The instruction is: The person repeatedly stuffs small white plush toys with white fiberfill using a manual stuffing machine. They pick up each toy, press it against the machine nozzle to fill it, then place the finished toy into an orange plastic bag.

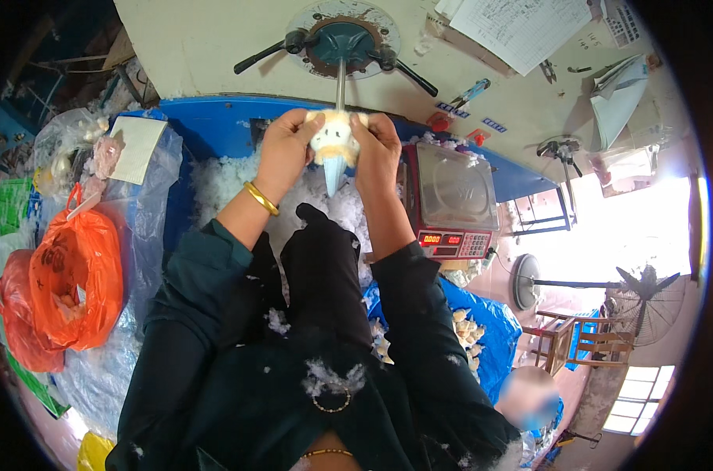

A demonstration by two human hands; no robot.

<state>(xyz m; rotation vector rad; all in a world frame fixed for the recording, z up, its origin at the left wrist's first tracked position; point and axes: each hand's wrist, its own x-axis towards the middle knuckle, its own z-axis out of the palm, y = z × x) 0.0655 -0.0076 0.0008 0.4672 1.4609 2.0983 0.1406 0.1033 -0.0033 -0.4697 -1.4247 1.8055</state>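
Between both hands is a small cream and tan plush toy [337, 140] with dark eye marks and a pale blue pointed part hanging toward me. My left hand [287, 151], a gold bangle on its wrist, pinches the toy's left side. On the opposite side, the fingers and thumb of my right hand [378, 151] are closed on it. The toy's far end meets a thin metal tube [341, 85] that comes out of a round machine fitting [342, 43] with black handles. Whether the tube goes inside the toy is hidden. White stuffing [227, 184] lies below the hands.
A red digital scale [454, 204] stands at the right. Orange plastic bags [78, 279] sit on the left. Papers [521, 27] and snips [472, 92] lie on the panel. A blue sheet [490, 326] with several plush pieces, a fan [643, 302] and a blurred person [529, 398] are lower right.
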